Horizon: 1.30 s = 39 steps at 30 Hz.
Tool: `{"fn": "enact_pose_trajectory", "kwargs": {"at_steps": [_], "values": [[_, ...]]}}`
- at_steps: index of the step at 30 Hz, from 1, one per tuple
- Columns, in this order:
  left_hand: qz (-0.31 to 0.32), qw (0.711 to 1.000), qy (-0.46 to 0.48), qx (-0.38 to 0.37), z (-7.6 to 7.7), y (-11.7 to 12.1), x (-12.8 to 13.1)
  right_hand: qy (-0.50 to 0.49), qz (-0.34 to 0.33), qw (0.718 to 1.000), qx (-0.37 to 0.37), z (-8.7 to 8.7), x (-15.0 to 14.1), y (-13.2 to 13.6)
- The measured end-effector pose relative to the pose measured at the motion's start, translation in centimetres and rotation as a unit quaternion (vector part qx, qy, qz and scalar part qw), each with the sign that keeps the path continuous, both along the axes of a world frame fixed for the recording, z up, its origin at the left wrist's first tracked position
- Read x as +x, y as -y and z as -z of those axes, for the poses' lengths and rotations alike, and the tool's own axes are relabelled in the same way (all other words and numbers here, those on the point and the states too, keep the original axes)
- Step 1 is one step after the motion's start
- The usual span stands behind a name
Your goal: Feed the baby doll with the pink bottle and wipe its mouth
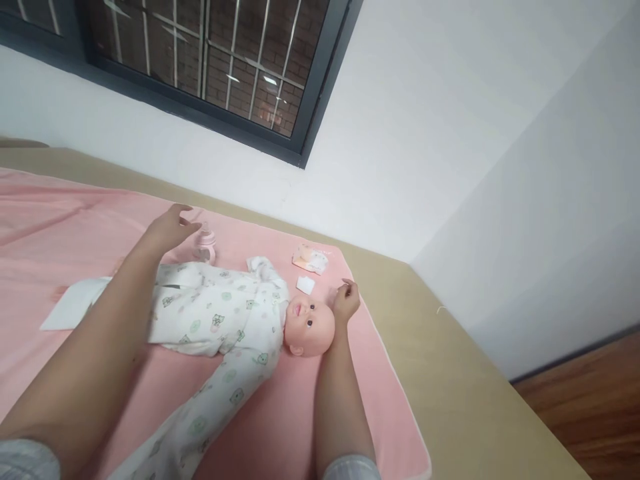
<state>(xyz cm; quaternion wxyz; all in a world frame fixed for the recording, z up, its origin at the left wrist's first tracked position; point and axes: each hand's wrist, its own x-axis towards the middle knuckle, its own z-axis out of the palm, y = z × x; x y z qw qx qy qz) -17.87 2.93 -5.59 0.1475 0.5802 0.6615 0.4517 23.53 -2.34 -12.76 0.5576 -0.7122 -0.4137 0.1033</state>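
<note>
A baby doll (215, 313) in a white patterned outfit lies face up on a pink blanket (380, 400), its head to the right. Over the doll's lower body reaches my left arm; my left hand (173, 230) has its fingers apart, close beside a pink baby bottle (207, 243) standing on the blanket. Whether the fingertips touch the bottle I cannot tell. My right hand (347, 301) is just past the top of the doll's head, fingers loosely curled and a little apart, with nothing visible in them.
Beyond the doll's head lie a small wipes packet (310, 259) and a folded white piece (305, 285). A white cloth (75, 303) lies by the doll's feet. The blanket covers a tan surface (430, 347) against a white wall with a barred window (225, 60).
</note>
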Motion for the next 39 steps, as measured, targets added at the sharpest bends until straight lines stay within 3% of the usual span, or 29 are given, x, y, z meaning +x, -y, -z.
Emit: {"fn": "enact_pose_trajectory", "kwargs": {"at_steps": [5, 12, 22, 30, 34, 39], "values": [[0.034, 0.999, -0.015, -0.016, 2.3, -1.8, -0.2, 0.051, 0.084, 0.994, -0.042, 0.2, 0.0, 0.8], [0.103, 0.993, -0.042, -0.034, 4.1, -2.5, -0.3, 0.044, 0.049, 0.994, -0.093, 1.4, 0.0, 0.3], [0.086, 0.993, -0.065, -0.05, 4.5, -2.3, 0.2, 0.053, 0.034, 0.99, -0.124, 1.8, 0.0, 0.1], [0.061, 0.997, -0.037, -0.031, 3.2, -1.3, 0.7, 0.034, 0.027, 0.991, -0.123, 1.8, 0.1, 0.1], [0.085, 0.996, 0.021, -0.001, 1.3, -0.1, 1.7, 0.004, 0.021, 0.995, -0.102, 0.7, 0.1, 0.0], [0.132, 0.988, 0.071, 0.029, -1.8, 2.1, 4.3, -0.049, -0.023, 0.997, -0.061, -2.0, 0.3, -0.5]]}}
